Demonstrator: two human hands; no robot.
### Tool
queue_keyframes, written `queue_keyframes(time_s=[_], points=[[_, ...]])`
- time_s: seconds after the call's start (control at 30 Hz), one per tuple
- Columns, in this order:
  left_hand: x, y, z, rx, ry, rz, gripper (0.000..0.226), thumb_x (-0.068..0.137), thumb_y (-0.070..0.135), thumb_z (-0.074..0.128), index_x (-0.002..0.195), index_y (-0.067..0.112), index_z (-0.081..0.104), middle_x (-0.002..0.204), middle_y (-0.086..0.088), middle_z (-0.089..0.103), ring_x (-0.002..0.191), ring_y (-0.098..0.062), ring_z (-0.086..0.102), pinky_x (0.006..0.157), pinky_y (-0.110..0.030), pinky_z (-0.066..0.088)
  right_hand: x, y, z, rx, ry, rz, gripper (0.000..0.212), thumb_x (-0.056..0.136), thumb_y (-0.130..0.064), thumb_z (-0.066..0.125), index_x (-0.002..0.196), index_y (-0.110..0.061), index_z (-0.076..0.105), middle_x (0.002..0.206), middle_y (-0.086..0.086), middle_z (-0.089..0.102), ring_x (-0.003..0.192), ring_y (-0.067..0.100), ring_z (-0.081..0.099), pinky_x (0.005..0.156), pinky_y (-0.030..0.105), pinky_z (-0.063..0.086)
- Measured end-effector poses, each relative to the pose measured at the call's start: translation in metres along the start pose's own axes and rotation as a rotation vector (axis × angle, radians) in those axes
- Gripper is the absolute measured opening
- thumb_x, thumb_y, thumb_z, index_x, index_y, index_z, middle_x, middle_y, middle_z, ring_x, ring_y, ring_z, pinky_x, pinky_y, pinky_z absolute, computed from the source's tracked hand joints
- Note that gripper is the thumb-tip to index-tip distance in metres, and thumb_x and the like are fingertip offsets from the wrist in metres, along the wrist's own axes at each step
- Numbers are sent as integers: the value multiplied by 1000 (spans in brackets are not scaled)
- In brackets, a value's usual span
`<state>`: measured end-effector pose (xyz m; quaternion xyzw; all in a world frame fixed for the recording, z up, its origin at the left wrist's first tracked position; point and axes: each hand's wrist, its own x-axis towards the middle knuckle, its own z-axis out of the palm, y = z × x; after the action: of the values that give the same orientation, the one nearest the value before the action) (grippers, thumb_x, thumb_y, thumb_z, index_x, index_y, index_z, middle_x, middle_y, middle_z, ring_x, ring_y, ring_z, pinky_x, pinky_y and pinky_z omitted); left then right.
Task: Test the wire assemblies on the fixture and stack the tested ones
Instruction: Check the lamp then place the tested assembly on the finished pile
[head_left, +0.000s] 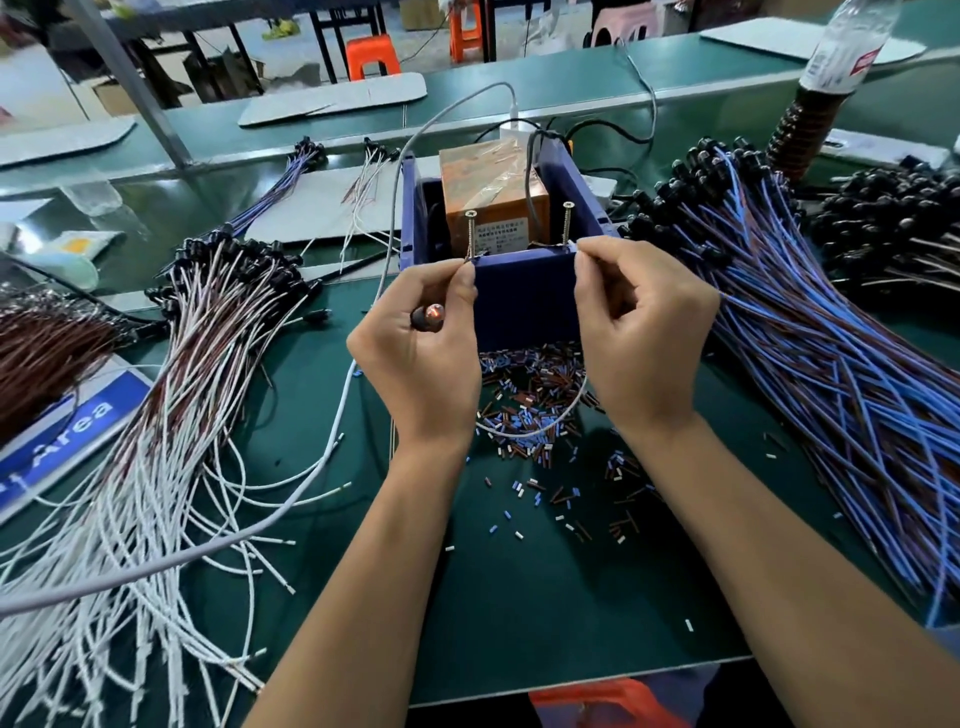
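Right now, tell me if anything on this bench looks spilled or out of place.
Yes: small cut insulation scraps, blue, brown and white, lie scattered over the green mat in front of the blue test box, between the wrists. The wire bundles either side are loose fans, not neat stacks.

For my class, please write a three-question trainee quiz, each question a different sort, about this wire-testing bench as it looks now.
1. True or false: the small lamp in the left hand is glowing.
2. Which pile lies to the person's right? A. white and brown wires B. blue wires C. green wires
3. Fill in: each hand holds a wire end to one of two upright ____ on the blue box.

Key: 1 true. 2 B. 3 screws; the right hand takes the right-hand one.
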<state>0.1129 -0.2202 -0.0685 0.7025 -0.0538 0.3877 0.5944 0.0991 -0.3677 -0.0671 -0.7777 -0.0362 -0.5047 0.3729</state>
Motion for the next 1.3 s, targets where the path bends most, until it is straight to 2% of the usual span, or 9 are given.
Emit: queue_keyframes(time_s=[0.1,0.2,0.4,0.6,0.77,1.1,1.17,1.2,1.3], points=[[1,2,0,66,40,11,5,87,16,76,84,15,80,70,17,70,71,5,65,73,-4,40,0,0,0,-18,-17,-28,15,101,-7,64,99,-2,78,81,4,72,65,10,55,68,8,36],[0,2,0,61,33,13,5,87,16,76,83,18,79,70,17,70,72,5,65,75,-3,39,0,1,1,-11,-20,-20,15,101,-7,64,100,-2,78,81,3,72,64,6,50,67,6,33],[0,-2,-3,-42,4,54,5,92,14,75,90,12,78,76,6,73,70,-11,68,66,-26,51,-1,3,-1,65,15,66,15,101,-10,63,101,-5,77,89,1,75,78,12,69,72,28,56],[-19,30,6,-140,-52,134,4,95,16,75,94,19,77,77,4,74,62,-28,64,55,-40,48,-4,0,-21,131,46,155,13,101,-13,64,101,-13,76,82,-8,72,73,11,69,63,35,56],[-35,85,69,-445,-240,-216,4,91,7,76,86,8,76,75,-3,77,71,-16,73,73,-26,57,19,4,-75,91,138,191,12,99,-20,65,99,-17,77,82,-11,72,72,11,70,64,29,56],[-100,181,221,-458,-958,-802,22,101,24,64,90,8,75,77,-7,74,41,-1,51,48,-16,36,76,92,-271,-100,505,658,8,86,-22,65,85,-22,73,63,-2,72,43,11,59,45,27,46],[-107,193,243,-427,-1015,-888,30,107,34,50,97,12,68,77,-3,67,38,-2,40,45,-19,29,74,109,-302,-187,522,727,24,87,-26,60,105,-18,72,88,7,76,64,18,71,58,35,58],[-110,199,254,-423,-1024,-930,35,109,37,44,100,12,67,78,-2,62,41,-5,38,43,-19,28,70,116,-316,-350,490,730,35,88,-32,58,117,-17,70,107,10,74,87,24,73,78,43,60],[-120,214,279,-471,-1053,-1049,43,111,42,35,106,8,61,79,-5,52,47,-9,33,39,-16,25,57,121,-336,-891,289,562,53,95,-48,52,137,-18,58,151,13,47,139,35,44,115,44,33]])
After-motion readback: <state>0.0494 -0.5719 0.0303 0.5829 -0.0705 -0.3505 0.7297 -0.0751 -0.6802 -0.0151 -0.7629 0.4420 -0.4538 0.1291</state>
